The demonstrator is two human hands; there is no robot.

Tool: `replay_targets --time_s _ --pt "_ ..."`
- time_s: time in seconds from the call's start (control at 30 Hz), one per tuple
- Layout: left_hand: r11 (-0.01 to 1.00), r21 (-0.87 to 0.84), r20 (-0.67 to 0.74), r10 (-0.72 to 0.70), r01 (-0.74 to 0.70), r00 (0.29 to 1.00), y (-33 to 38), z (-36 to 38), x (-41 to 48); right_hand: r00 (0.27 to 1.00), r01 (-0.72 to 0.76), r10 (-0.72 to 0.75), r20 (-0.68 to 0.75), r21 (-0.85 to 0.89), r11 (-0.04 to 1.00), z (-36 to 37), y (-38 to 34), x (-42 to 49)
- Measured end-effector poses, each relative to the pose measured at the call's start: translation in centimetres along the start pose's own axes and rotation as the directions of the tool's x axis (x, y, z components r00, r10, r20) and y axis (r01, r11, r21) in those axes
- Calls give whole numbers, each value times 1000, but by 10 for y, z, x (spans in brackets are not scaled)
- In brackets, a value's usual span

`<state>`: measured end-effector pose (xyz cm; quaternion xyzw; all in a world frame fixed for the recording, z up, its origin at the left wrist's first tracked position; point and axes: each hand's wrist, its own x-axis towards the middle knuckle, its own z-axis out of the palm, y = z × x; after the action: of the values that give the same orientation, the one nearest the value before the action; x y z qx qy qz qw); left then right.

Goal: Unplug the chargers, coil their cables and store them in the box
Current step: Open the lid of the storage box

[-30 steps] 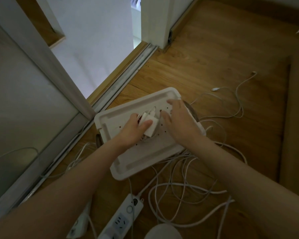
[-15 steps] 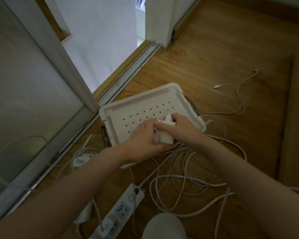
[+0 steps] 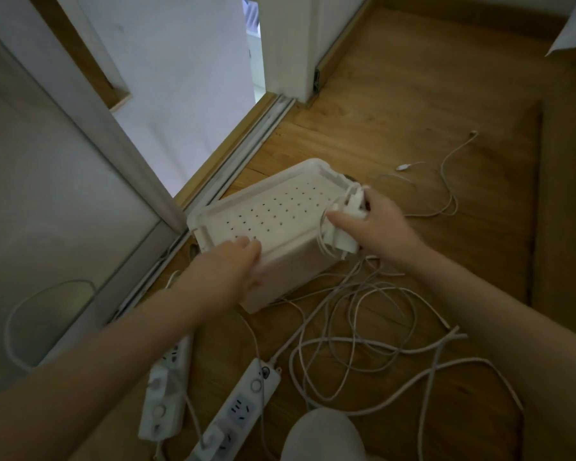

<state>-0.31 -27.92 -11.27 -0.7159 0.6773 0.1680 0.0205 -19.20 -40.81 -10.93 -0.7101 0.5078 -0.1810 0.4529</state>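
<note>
Fingers of right hand grip one charger, left hand one box.

The wood floor carried it all. The white box stood on it under my left hand. A power strip lay nearer me than that hand, a second strip to its right. Looped cables sprawled below my right hand; a thin cable trailed beyond it, rightward.
</note>
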Motion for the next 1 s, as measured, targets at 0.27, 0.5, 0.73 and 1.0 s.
replay_targets --time_s 0.27,0.5,0.73,1.0 --pt "978 -208 -155 -29 -4 987 -7 -67 7 985 169 -168 -30 8 986 -5 -37 7" --pt "995 -104 -408 -39 -4 912 -21 -54 28 986 165 -163 -46 40 986 -1 -34 13" --pt "985 -10 -325 -166 172 931 -37 -27 81 998 55 -54 22 -42 998 24 -10 20" --pt "969 245 -15 -35 37 999 -46 13 35 997 -14 21 80 -89 996 43 10 25"
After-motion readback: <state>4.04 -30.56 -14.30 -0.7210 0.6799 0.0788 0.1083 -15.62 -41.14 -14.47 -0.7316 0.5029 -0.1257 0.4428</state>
